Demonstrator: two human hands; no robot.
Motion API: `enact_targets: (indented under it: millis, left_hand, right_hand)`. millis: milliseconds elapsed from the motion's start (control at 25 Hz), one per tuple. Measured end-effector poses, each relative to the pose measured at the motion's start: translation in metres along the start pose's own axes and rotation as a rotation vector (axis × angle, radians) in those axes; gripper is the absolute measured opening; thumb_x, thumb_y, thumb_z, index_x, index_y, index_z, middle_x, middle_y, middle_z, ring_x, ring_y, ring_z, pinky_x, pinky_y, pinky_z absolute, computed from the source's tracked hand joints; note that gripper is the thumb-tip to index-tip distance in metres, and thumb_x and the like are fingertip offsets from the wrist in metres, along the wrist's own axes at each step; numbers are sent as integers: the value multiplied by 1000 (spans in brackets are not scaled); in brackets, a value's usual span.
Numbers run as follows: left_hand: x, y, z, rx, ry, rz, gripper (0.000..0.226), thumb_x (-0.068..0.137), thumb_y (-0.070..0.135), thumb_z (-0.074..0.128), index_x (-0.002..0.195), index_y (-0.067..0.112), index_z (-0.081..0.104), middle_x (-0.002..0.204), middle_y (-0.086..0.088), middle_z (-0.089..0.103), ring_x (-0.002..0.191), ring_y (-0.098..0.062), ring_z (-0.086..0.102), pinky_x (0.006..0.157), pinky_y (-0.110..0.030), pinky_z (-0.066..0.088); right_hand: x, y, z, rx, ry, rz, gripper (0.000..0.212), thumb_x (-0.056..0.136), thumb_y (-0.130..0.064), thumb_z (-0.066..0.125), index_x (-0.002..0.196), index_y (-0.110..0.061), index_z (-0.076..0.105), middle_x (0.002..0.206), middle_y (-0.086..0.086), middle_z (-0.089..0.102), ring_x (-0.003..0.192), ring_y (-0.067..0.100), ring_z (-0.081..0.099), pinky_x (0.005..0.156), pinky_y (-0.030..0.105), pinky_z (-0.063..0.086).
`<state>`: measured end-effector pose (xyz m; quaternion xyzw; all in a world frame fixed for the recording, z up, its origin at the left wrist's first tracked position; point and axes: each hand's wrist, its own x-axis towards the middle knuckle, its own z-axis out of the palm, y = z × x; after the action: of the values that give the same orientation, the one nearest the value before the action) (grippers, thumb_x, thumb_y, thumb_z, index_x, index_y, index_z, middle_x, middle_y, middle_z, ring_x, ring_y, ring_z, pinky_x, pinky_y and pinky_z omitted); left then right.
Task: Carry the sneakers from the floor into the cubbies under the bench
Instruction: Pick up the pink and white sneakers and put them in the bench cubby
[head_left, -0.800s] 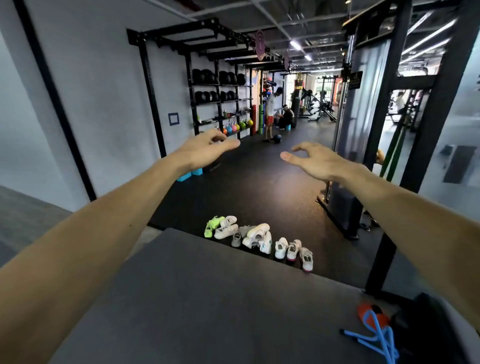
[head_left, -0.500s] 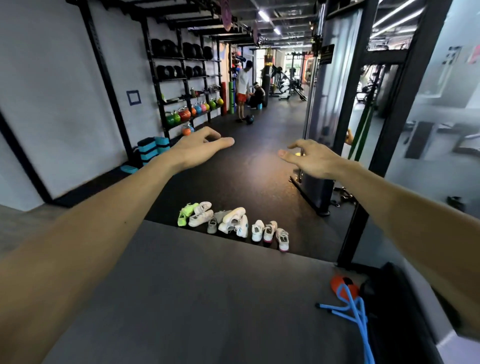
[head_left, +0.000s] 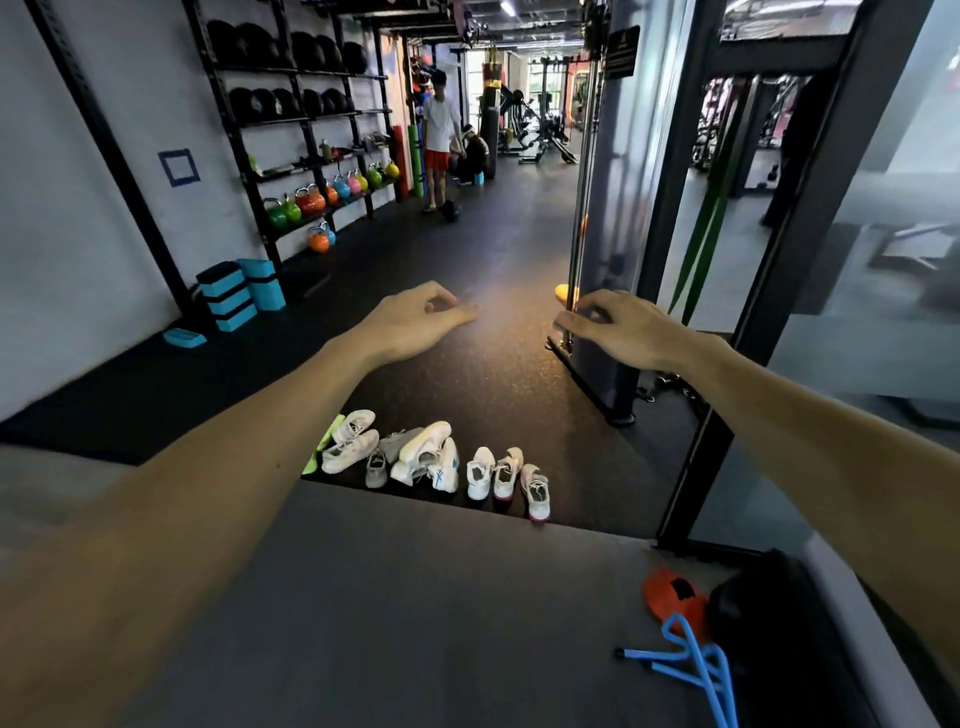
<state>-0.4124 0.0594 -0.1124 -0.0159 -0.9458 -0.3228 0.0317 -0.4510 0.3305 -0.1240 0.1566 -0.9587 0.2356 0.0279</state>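
Both arms have dropped lower — left hand and right hand loosely curled, holding nothing — toward the untouched white fabric sneakers.

Mostly white sneakers lie in a loose row on the dark floor at mid-frame, some piled, just beyond the grey counter.

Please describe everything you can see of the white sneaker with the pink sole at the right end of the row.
The white sneaker with the pink sole stands upright on the dark speckled rubber floor, just beyond the front edge of the grey padded bench top. Its upper looks like pale mesh with grey laces, and a pink strip edges the sole. It stands slightly apart from the neighbouring white sneaker with a pink heel. Neither hand touches it.
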Motion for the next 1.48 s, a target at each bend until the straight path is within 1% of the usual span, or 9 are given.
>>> enact_targets:
  millis: [80, 280, 360, 520, 680, 960, 1160, 1280, 1480]
  left_hand:
    - [40, -6, 7, 27, -11, 17, 60, 81, 72, 50, 124, 31, 55, 132, 1, 53, 116, -16, 50, 87, -33, 38]
    - [166, -40, 22, 116, -77, 45, 60, 77, 72, 54, 120, 31, 61, 129, 4, 59, 119, -17, 53, 101, -42, 41]
    - [190, -49, 27, 119, -95, 48, 56, 80, 66, 57, 121, 28, 61, 128, 3, 59, 118, -18, 54, 101, -41, 42]
    - [313, -87, 36, 149, -194, 54, 45, 84, 53, 62, 119, 24, 62, 125, 2, 60, 114, -15, 55, 94, -34, 44]
    - [413, -108, 59, 162, -241, 61, 52, 78, 58, 63, 119, 27, 62, 124, 3, 61, 115, -17, 56, 94, -35, 45]
    - [587, -147, 147, 143, -337, 2, 62, 81, 55, 64, 134, 26, 46, 139, -5, 49, 122, -24, 51, 99, -41, 45]
    - [702, -172, 214, 142, -391, -39, 56, 84, 55, 61, 131, 28, 47, 139, -3, 47, 125, -24, 47, 102, -43, 42]
    - [759, -206, 271, 134, -426, -56, 57, 81, 59, 60, 129, 31, 47, 139, -2, 47, 126, -23, 47, 102, -43, 41]
    - [825, -295, 391, 122, -437, -100, 59, 80, 60, 60, 130, 34, 45, 136, -3, 47, 125, -23, 47, 100, -43, 41]
  right_hand:
    - [37, 15, 3, 2, -17, 1, 79, 79, -81, 35, 135, -26, 46, 141, 2, 46, 121, 22, 49, 98, 41, 39]
    - [161, 54, 26, -17, -118, 41, 72, 84, -69, 46, 136, -20, 46, 138, 3, 48, 121, 20, 47, 91, 31, 34]
    - [181, 63, 31, -33, -156, 60, 68, 86, -64, 48, 136, -18, 47, 142, 4, 46, 127, 21, 44, 93, 31, 31]
    - [292, 88, 61, -12, -211, 126, 63, 88, -58, 52, 136, -18, 48, 144, 4, 44, 127, 23, 44, 101, 34, 33]
    - [369, 120, 85, 14, -252, 194, 57, 88, -53, 57, 133, -18, 51, 141, 7, 47, 125, 26, 46, 100, 37, 38]
    - [524, 228, 146, 64, -292, 298, 52, 89, -45, 60, 133, -19, 50, 136, 8, 52, 120, 27, 51, 94, 35, 41]
    - [627, 300, 189, 68, -301, 335, 46, 91, -42, 58, 130, -16, 53, 133, 7, 54, 118, 27, 53, 94, 35, 43]
    - [676, 346, 238, 91, -327, 388, 45, 92, -41, 57, 130, -17, 54, 128, 7, 56, 111, 26, 55, 86, 33, 43]
    - [726, 430, 359, 81, -308, 418, 47, 93, -41, 55, 133, -17, 50, 134, 7, 51, 118, 28, 51, 92, 37, 41]
